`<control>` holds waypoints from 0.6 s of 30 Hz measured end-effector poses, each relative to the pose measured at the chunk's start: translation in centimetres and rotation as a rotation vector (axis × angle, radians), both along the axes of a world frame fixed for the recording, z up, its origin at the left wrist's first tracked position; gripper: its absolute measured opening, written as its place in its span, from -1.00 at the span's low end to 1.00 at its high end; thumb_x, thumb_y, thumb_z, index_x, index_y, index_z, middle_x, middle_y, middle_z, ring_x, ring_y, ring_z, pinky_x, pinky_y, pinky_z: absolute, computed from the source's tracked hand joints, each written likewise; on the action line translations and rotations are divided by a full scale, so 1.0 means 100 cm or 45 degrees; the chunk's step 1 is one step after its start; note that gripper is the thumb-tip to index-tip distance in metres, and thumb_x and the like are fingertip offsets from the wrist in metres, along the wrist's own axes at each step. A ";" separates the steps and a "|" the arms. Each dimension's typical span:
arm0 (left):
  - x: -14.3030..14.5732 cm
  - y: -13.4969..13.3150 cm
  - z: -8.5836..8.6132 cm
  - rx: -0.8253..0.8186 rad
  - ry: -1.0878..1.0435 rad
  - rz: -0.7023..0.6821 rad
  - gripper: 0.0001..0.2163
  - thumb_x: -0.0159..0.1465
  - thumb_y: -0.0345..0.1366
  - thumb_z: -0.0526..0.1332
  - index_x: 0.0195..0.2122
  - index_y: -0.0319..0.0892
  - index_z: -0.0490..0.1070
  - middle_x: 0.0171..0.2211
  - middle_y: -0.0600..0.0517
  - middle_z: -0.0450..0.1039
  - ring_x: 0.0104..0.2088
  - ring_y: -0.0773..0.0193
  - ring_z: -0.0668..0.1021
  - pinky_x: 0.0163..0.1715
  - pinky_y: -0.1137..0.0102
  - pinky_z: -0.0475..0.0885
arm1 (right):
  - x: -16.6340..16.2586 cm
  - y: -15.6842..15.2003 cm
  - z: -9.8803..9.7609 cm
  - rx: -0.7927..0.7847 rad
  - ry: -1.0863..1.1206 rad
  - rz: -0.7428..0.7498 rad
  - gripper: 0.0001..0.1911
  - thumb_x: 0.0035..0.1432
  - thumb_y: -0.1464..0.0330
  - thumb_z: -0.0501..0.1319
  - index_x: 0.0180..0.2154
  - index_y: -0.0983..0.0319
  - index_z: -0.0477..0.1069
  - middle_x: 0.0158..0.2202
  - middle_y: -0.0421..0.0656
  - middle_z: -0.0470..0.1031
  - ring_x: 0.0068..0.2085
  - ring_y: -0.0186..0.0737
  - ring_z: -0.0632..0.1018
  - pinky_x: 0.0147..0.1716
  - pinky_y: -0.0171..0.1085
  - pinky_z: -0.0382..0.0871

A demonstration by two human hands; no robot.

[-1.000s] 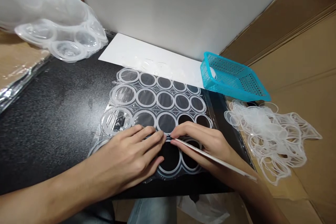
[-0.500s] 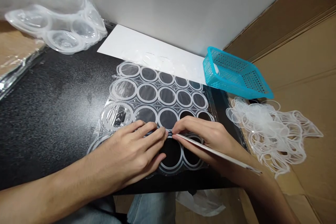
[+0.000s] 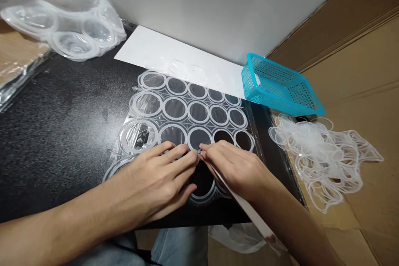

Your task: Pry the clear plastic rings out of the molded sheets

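Note:
A clear plastic sheet [image 3: 175,108] with rows of white-edged rings lies on the black speckled table. My left hand [image 3: 165,178] rests palm down on its near rows, fingers stretched out and thumb apart, fingertips pressing near the middle. My right hand [image 3: 240,168] is closed in a pinch, its fingertips almost touching the left index fingertip at the edge between two rings. Held in it is a long, thin, flat pale strip [image 3: 249,210], slanting down toward the table's front edge; its exact kind is unclear. The strip's tip is hidden by my fingers.
Along the wall lies a white board [image 3: 174,52] with several clear discs. A blue plastic basket [image 3: 282,87] stands at the back right, above a heap of cut-out plastic scraps [image 3: 321,153] on cardboard. A plastic bag of ringed sheets [image 3: 71,12] occupies the far left.
My right hand has rolled over and shifted slightly left, with its back turned up. The pale strip has swung to a steeper slant, its rear end lower. My left hand stays nearly still.

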State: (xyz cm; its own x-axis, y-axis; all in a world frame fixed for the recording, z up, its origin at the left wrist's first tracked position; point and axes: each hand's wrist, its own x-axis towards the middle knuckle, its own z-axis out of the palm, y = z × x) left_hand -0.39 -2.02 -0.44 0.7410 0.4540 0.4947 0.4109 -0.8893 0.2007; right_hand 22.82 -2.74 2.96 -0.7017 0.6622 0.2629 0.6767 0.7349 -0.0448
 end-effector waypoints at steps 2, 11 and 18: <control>0.000 0.000 0.001 -0.013 -0.020 -0.011 -0.71 0.53 -0.27 0.11 -0.05 -0.30 0.61 0.01 -0.08 0.65 -0.04 0.07 0.61 0.03 0.18 0.40 | -0.004 -0.002 -0.002 0.064 0.042 -0.019 -0.73 0.42 0.63 0.08 -0.27 0.26 0.44 -0.30 -0.05 0.65 -0.28 -0.16 0.67 -0.25 -0.26 0.54; -0.002 0.001 0.004 -0.052 -0.028 -0.038 -0.75 0.50 -0.31 0.14 -0.03 -0.29 0.61 -0.01 -0.02 0.66 -0.03 0.11 0.62 0.04 0.22 0.41 | 0.006 0.025 0.029 0.010 0.798 -0.704 -0.73 0.40 0.43 0.30 0.10 0.13 0.51 -0.08 -0.12 0.69 -0.14 -0.13 0.72 -0.10 -0.12 0.65; -0.005 0.002 0.005 -0.092 -0.014 -0.068 -0.71 0.52 -0.30 0.11 0.09 -0.31 0.56 -0.01 -0.03 0.65 -0.04 0.10 0.62 0.00 0.21 0.47 | 0.095 0.016 0.068 0.181 0.945 -1.204 -0.77 0.21 0.18 0.46 -0.10 0.06 0.67 -0.20 -0.05 0.69 -0.29 0.03 0.69 -0.40 -0.07 0.52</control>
State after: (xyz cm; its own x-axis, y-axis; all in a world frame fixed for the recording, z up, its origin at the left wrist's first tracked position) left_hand -0.85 -1.79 0.04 0.7597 0.4488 0.4705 0.3606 -0.8929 0.2695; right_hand 32.34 -1.15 9.75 0.3963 0.7647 0.5081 0.7929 -0.0062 -0.6093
